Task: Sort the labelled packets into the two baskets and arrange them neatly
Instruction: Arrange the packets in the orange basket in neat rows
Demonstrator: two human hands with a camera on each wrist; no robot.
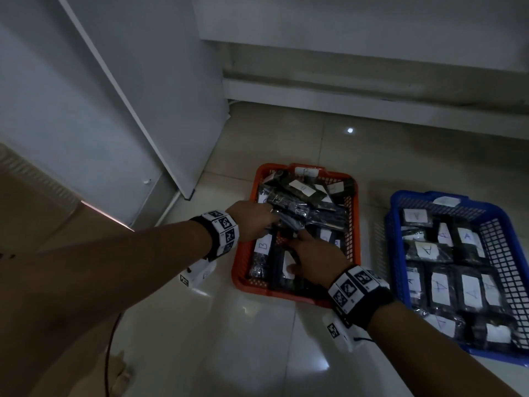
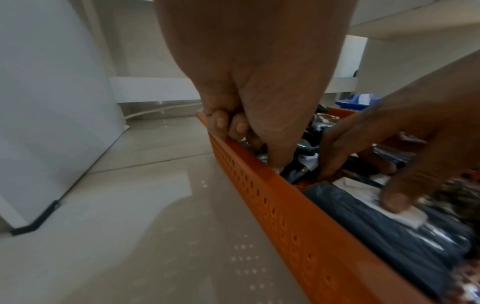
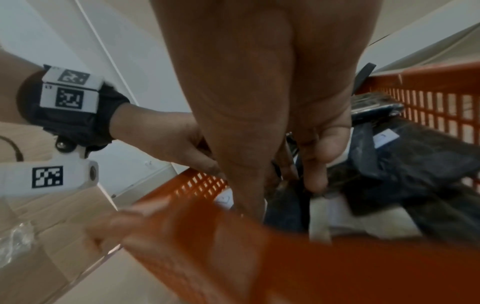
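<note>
An orange basket (image 1: 242, 267) on the floor holds dark packets with white labels marked B (image 1: 264, 245), lying in a loose heap. To its right, a blue basket (image 1: 393, 253) holds packets marked A (image 1: 440, 287) in rows. My left hand (image 1: 272, 224) reaches in over the orange basket's left wall (image 2: 285, 216) and grips a bundle of dark packets (image 1: 303, 213), its thumb (image 2: 275, 160) pressed down on one. My right hand (image 1: 297, 253) is lower in the same basket, its fingers spread and straight on packets, and its thumb (image 2: 394, 203) rests on a white label.
A white cabinet panel (image 1: 114, 110) stands at the left and a low white ledge (image 1: 372, 110) runs along the back. A tan cardboard surface (image 1: 34, 213) lies at the far left. A thin cable (image 1: 110, 339) trails over the glossy tiled floor (image 1: 229, 339) in front.
</note>
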